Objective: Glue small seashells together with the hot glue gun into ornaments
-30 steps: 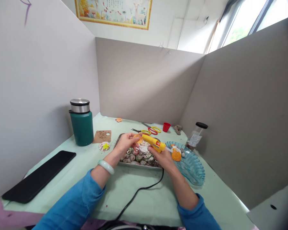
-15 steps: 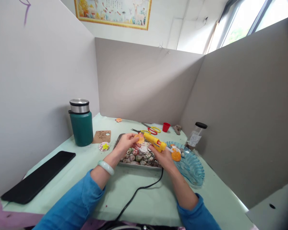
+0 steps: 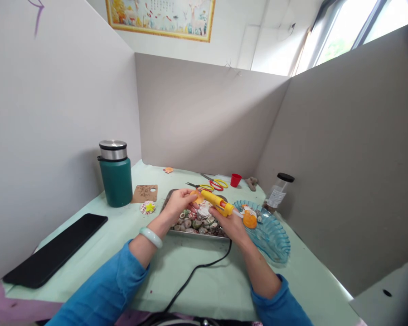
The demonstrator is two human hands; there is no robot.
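My left hand [image 3: 177,202] pinches a small orange shell [image 3: 197,197] above a metal tray [image 3: 190,232] filled with mixed shells. My right hand [image 3: 228,222] grips a yellow glue gun [image 3: 218,203], its nozzle resting against the orange shell. The gun's black cord [image 3: 199,269] trails back toward me over the green table cover. A blue glass shell-shaped dish [image 3: 274,237] with an orange shell [image 3: 250,220] in it sits just right of the tray.
A green flask [image 3: 115,174] stands at the left, with a black keyboard [image 3: 52,250] nearer me. A cork piece [image 3: 145,193], a decorated shell [image 3: 148,207], scissors [image 3: 212,184], a red cup [image 3: 235,179] and a black-lidded jar [image 3: 278,192] lie beyond. Grey partition walls enclose the table.
Both hands stay almost still, with only slight shifts of the glue gun against the orange shell.
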